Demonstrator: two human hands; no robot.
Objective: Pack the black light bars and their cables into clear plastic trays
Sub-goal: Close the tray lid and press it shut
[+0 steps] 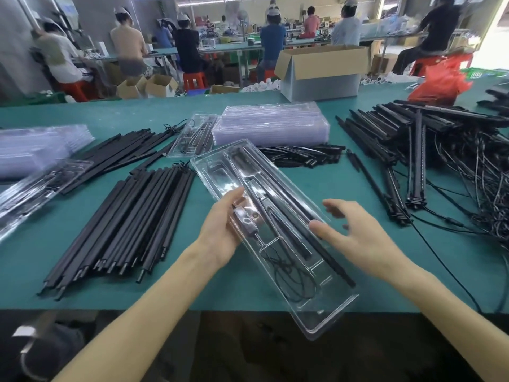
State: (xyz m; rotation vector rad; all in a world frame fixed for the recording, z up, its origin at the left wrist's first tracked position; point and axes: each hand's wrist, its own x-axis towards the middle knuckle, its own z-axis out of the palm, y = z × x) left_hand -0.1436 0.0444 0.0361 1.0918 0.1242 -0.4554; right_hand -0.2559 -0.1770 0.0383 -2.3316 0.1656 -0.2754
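Clear tray (316, 323): held slantwise over the near edge of the green tabletop (165, 293), its near end hanging off that edge and its far end pointing toward the tabletop's middle.
Tray contents: black light bars (337, 266) lie lengthwise; a coiled cable (292, 279) sits in the near compartment, with an inline switch (245, 223) on the left side.
Left hand (223, 224): grips the tray's left rim, thumb on top, fingers seen through the plastic beneath.
Right hand (355, 232): thumb tip at the tray's right rim, fingers spread and loosely bent, holding nothing.
Left of the tray: a loose bundle of black bars (129, 224).
Right edge: a tangled pile of cabled bars (440, 161).
Middle, farther back: a filled tray (195, 136) beside a stack of empty trays (272, 125).
Far edge: an open cardboard box (322, 70).
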